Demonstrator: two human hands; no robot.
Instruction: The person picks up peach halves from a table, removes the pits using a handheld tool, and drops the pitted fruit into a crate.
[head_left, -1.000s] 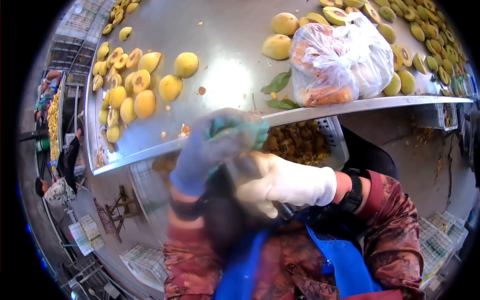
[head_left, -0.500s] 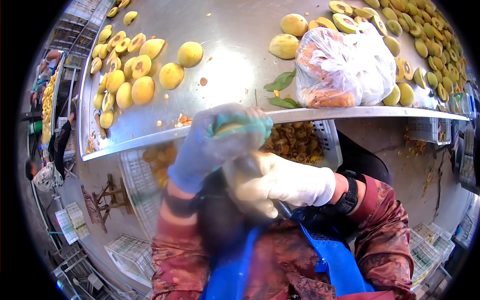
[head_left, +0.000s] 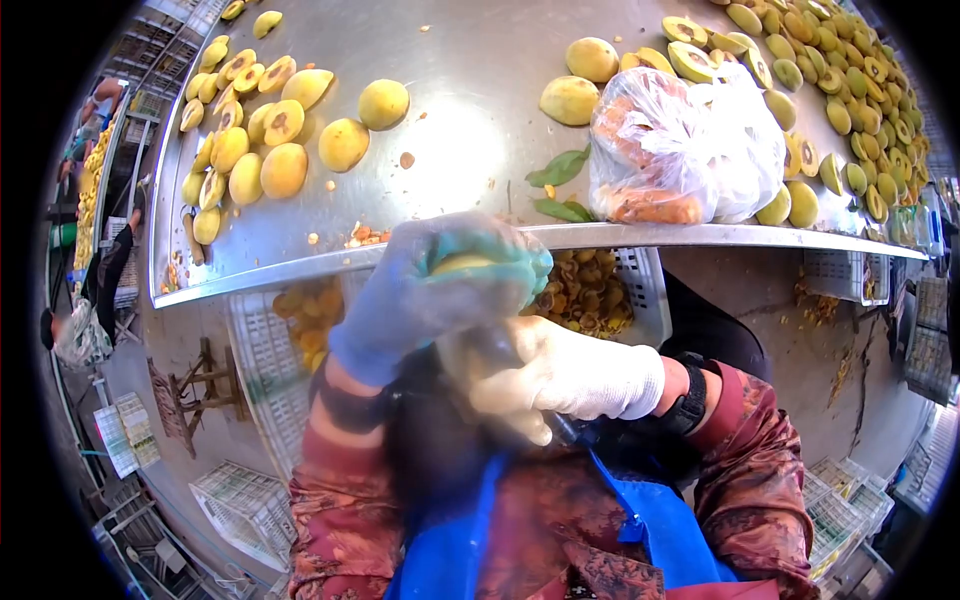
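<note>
My left hand (head_left: 440, 275), in a blue and green glove, is closed round a yellow peach (head_left: 463, 263) just over the table's front edge. Only part of the fruit shows between the fingers. My right hand (head_left: 540, 370), in a white knitted glove, is wrapped round a dark-handled tool (head_left: 497, 348) right below the left hand. Its working end is blurred, and I cannot tell what kind of tool it is. Whole and halved peaches (head_left: 284, 171) lie on the left of the metal table (head_left: 450, 60).
A clear plastic bag (head_left: 655, 150) with orange-brown contents stands at the table's front, beside green leaves (head_left: 562, 168). A large heap of peaches (head_left: 870, 110) covers the right side. Below the edge are a crate of brown pieces (head_left: 652, 295) and another white crate (head_left: 265, 350).
The camera view has shifted slightly. Both hands stay together in nearly the same pose, the left still round the peach and the right still on the tool.
</note>
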